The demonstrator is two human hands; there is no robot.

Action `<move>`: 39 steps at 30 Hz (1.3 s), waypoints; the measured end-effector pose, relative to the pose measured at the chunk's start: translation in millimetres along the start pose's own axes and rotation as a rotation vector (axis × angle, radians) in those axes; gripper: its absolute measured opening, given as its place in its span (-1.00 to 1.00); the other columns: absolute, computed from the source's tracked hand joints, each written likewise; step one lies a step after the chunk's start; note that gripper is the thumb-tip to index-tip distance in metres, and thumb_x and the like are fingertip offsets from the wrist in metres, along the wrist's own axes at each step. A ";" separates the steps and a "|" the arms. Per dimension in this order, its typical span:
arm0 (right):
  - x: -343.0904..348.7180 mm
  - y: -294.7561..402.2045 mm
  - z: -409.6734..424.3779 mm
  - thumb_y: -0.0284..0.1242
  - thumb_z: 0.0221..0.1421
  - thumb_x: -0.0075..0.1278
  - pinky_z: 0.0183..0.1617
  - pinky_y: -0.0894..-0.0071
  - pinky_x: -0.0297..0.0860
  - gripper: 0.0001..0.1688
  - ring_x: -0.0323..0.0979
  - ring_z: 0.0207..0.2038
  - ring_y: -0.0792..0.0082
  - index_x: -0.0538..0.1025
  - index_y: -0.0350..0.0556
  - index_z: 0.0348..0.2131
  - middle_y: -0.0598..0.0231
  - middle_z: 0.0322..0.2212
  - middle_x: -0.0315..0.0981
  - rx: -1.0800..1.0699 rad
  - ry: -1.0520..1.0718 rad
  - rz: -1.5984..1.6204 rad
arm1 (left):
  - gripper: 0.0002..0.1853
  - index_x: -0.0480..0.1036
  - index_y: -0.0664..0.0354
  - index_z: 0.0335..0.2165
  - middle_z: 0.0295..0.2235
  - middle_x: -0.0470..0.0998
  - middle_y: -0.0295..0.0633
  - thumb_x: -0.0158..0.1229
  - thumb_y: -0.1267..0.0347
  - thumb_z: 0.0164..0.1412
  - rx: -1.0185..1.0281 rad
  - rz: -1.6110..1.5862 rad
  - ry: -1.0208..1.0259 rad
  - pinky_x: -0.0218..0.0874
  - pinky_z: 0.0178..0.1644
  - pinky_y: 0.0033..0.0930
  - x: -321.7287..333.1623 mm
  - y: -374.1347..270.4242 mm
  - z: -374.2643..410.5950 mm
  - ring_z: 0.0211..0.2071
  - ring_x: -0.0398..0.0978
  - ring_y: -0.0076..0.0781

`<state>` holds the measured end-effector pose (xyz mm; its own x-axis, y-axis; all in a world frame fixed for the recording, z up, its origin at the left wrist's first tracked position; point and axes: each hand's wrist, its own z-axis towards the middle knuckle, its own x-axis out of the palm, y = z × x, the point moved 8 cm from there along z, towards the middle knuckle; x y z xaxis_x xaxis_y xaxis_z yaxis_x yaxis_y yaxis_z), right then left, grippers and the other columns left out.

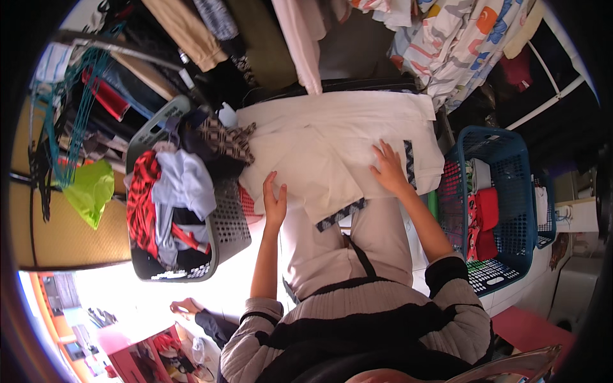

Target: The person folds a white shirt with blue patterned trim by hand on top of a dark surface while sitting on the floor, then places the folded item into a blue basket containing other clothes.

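A cream garment with dark patterned trim on its sleeves or edges lies spread out before me, reaching over my knees. My left hand is over its near left edge, thumb and fingers apart, gripping nothing. Further up on the right, my right hand rests on or just above the cloth beside a dark patterned strip, its fingers spread. Another patterned band edges the flap that hangs towards my lap. Whether either palm presses on the fabric cannot be told.
On the left stands a grey plastic laundry basket heaped with clothes; on the right, a blue basket holds folded items. Clothes hang along the far side, with teal hangers at the left. Another person's bare foot shows at lower left.
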<state>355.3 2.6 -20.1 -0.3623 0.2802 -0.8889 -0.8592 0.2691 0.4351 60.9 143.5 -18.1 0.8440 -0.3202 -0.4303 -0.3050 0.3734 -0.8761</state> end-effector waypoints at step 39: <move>-95.2 -109.9 65.4 -0.35 -0.05 -0.05 -0.15 0.47 0.18 -0.68 0.26 -0.18 0.48 0.36 -0.09 -0.25 0.34 -0.29 0.33 0.470 -0.351 1.509 | -0.65 0.28 0.24 -0.14 -0.16 0.33 -0.01 -0.13 0.29 0.12 0.190 0.213 -0.017 0.01 -0.02 -0.22 -22.8 -17.4 180.9 -0.14 0.26 -0.07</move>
<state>507.8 6.6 26.0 -0.5772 0.7051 0.4120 0.3884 -0.2068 0.8980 126.8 301.8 46.3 0.7776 -0.2032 -0.5950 -0.3894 0.5874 -0.7095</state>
